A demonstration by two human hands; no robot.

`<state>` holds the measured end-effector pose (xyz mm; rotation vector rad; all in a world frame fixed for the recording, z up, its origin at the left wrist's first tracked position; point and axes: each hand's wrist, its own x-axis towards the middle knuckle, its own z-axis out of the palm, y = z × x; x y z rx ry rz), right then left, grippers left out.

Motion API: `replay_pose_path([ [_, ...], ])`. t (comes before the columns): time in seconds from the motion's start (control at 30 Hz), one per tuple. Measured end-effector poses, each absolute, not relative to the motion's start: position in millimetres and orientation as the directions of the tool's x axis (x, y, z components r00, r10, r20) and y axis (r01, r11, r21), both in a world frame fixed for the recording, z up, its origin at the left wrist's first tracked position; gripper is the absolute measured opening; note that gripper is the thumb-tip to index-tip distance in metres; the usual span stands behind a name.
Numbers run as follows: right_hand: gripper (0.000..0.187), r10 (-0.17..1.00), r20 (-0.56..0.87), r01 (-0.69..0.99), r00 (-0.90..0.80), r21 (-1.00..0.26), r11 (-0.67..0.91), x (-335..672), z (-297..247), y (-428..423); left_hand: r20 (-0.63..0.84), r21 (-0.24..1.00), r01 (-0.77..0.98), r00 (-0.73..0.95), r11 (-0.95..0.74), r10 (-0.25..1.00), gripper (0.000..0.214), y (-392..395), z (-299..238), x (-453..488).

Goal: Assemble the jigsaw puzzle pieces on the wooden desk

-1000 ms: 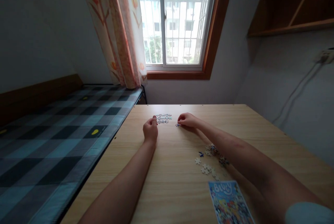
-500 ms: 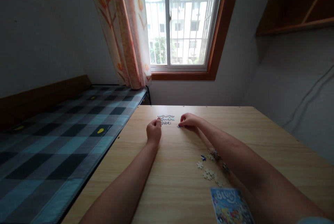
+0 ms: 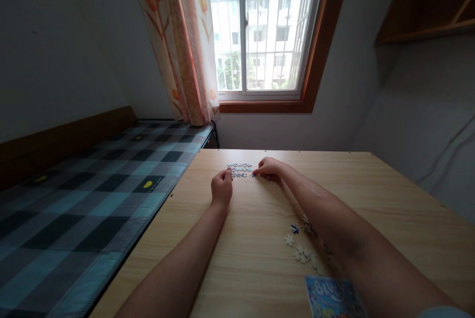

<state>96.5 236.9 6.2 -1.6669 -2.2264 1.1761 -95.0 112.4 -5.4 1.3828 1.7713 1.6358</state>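
A partly joined jigsaw puzzle lies flat near the far edge of the wooden table. At its left edge is my left hand, with curled fingers and the thumb at the puzzle's side; whether anything is pinched there is hidden. My right hand is closed in a pinch on a small blue puzzle piece, held low at the table just right of the puzzle's lower row. Loose puzzle pieces, mostly pale side up, lie scattered nearer me, partly hidden under my right forearm.
A blue picture card or booklet marked "Bluey" lies at the table's near side. Left of the table is a bed with a checked cover. Beyond are a curtain and a barred window; a wooden shelf hangs upper right.
My right hand has brought the blue piece left and slightly farther away, closer to the joined puzzle. My left hand stays at the puzzle's left edge. The whole view has shifted slightly.
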Motion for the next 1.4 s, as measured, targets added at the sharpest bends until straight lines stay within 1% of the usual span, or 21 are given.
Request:
replay_pose_path([
  [0.2, 0.041, 0.818, -0.361, 0.756, -0.447, -0.642, 0.130, 95, 8, 241, 0.336, 0.904, 0.402, -0.449, -0.149, 0.828, 0.044, 112, -4, -94],
  [0.47, 0.043, 0.774, -0.427, 0.755, -0.467, -0.648, 0.099, 92, 8, 245, 0.337, 0.905, 0.396, -0.442, -0.157, 0.831, 0.043, 112, -5, -93],
  [0.87, 0.047, 0.799, -0.397, 0.758, -0.451, -0.643, 0.109, 87, 11, 239, 0.320, 0.912, 0.384, -0.444, -0.145, 0.837, 0.045, 118, -12, -96],
  [1.13, 0.051, 0.806, -0.383, 0.741, -0.452, -0.664, 0.099, 89, 5, 241, 0.312, 0.924, 0.347, -0.441, -0.160, 0.842, 0.043, 119, -15, -97],
  [1.4, 0.044, 0.808, -0.381, 0.732, -0.449, -0.675, 0.089, 90, 7, 239, 0.310, 0.917, 0.371, -0.444, -0.143, 0.840, 0.043, 120, -15, -96],
])
